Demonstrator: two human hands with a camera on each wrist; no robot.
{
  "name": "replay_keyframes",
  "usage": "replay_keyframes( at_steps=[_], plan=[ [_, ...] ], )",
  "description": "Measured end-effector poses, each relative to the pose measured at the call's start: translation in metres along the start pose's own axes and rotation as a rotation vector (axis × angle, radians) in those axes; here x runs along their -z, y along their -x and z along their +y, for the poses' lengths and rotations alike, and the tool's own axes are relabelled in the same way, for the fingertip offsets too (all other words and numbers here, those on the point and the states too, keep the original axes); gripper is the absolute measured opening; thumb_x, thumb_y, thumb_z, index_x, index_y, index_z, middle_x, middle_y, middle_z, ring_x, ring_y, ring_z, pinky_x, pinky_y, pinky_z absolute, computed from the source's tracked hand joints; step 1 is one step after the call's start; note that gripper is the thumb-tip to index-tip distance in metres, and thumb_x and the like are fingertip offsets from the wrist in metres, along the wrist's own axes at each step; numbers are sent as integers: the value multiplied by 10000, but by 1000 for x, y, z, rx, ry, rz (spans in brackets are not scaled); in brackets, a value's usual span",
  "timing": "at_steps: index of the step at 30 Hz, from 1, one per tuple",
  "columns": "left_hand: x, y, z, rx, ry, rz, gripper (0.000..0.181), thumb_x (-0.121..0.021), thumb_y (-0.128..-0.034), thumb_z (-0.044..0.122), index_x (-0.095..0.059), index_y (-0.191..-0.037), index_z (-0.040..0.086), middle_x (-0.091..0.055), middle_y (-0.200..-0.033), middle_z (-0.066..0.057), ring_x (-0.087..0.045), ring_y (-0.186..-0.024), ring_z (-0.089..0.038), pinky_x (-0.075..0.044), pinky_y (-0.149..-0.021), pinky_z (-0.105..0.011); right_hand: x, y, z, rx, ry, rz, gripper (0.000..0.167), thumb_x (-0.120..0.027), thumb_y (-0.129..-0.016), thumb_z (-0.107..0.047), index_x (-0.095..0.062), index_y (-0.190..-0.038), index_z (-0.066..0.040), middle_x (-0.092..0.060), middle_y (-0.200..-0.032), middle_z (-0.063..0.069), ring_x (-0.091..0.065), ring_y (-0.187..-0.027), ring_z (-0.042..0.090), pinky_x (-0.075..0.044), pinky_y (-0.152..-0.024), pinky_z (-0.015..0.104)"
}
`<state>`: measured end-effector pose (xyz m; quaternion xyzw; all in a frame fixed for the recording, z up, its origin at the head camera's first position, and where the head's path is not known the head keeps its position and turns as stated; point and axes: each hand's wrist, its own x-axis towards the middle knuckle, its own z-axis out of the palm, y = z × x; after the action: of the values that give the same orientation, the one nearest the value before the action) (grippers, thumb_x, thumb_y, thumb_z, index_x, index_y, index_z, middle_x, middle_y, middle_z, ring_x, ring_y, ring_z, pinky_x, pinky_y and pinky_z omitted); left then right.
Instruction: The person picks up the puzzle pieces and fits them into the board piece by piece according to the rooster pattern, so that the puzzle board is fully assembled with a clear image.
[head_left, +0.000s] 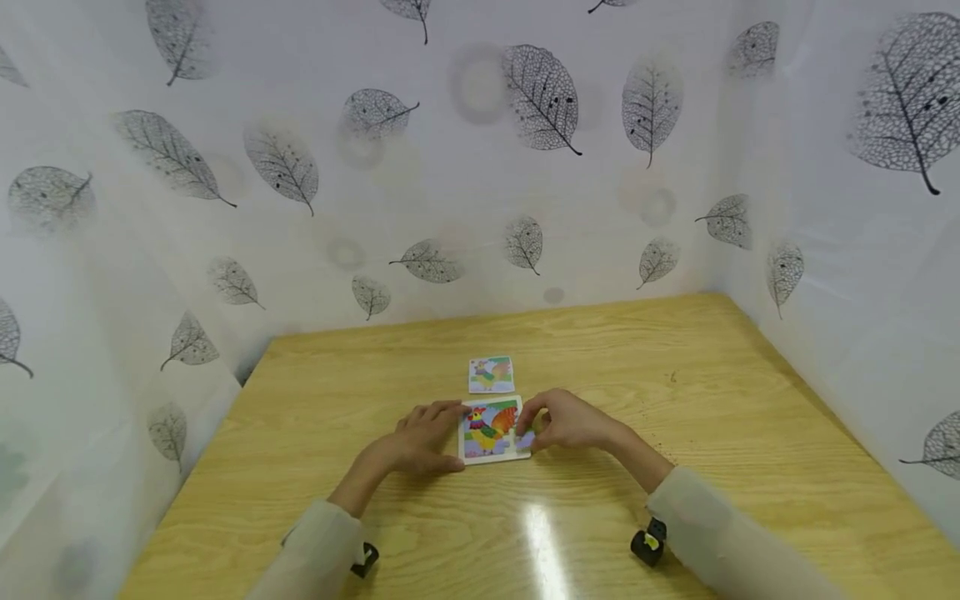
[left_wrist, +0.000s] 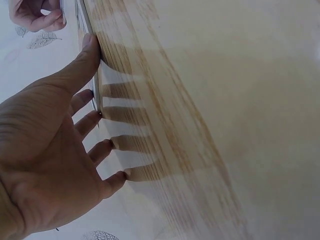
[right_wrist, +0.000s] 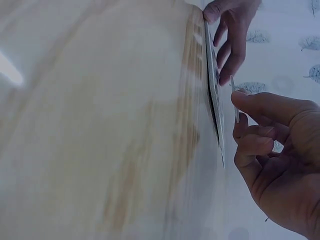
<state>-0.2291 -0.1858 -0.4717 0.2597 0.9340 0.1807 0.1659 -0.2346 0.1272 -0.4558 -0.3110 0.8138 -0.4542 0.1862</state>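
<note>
A jigsaw puzzle (head_left: 491, 425) of a colourful rooster lies flat on the table in a white frame, with a pale gap at its lower right. My left hand (head_left: 420, 442) rests along the frame's left side, fingers spread, thumb at the near corner and index finger at the far one. Between thumb and fingertips, my right hand (head_left: 572, 419) pinches a lilac puzzle piece (head_left: 526, 438) at the right edge. Seen from the right wrist, the thin piece (right_wrist: 237, 114) is held on edge, apart from the puzzle board (right_wrist: 214, 85).
Just behind the puzzle lies a square card (head_left: 491, 375) with a paler rooster picture. The wooden table (head_left: 337, 375) meets white leaf-print curtains (head_left: 465, 183) at the back and sides. Dark wrist devices (head_left: 648, 543) sit under both sleeves.
</note>
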Motion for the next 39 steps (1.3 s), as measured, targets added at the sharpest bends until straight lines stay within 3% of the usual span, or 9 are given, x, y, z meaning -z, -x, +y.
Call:
replay_keyframes(
  at_steps=[3,6,16,25,34,37,39],
  plan=[
    [0,0,-1,-2,-5,1,839,-760,-940,426,-316,-1626,237,-253,-1687,-74,-268,-1487,-469,-229,-1148,-749,-6,-7,-3,0,22,4,166,-812,-851,39,-761,-990,-35,-734,-1034,52,-635,-983,211,-559,-795,287],
    [0,0,-1,-2,1,-2,843,-763,-936,430,-317,-1626,239,-253,-1686,-74,-264,-1488,-470,-228,-1145,-753,-11,-12,-5,-12,49,6,169,-818,-835,49,-770,-975,-32,-736,-1024,52,-636,-1018,227,-560,-832,325],
    [1,1,1,2,7,5,842,-765,-937,418,-319,-1628,238,-258,-1688,-84,-264,-1488,-476,-224,-1151,-750,-20,-16,-9,-81,103,51,195,-831,-801,57,-776,-944,-63,-706,-1039,42,-585,-1012,230,-515,-853,387],
    [2,1,3,8,18,3,833,-767,-938,399,-328,-1626,233,-259,-1687,-94,-259,-1489,-484,-208,-1156,-754,-24,-16,-10,-115,109,78,203,-833,-796,55,-770,-920,-92,-626,-1039,47,-560,-982,239,-476,-838,361],
    [1,1,6,10,19,-1,834,-768,-940,400,-324,-1626,236,-255,-1687,-80,-261,-1489,-475,-214,-1155,-747,-20,-10,-11,-95,110,80,155,-792,-841,42,-789,-918,-93,-670,-1076,35,-604,-1084,258,-510,-933,458],
    [3,2,8,14,16,-3,832,-765,-943,390,-322,-1628,228,-255,-1687,-87,-257,-1491,-479,-207,-1159,-747,-17,-7,-11,-61,121,61,136,-734,-896,23,-798,-946,-86,-689,-1094,43,-606,-1051,195,-516,-893,384],
    [4,2,9,14,16,-8,830,-759,-947,378,-317,-1631,216,-249,-1691,-98,-250,-1494,-490,-199,-1162,-753,-14,-4,-10,-59,103,44,148,-679,-943,13,-796,-966,-74,-693,-1136,55,-607,-858,136,-524,-735,308]
  ],
)
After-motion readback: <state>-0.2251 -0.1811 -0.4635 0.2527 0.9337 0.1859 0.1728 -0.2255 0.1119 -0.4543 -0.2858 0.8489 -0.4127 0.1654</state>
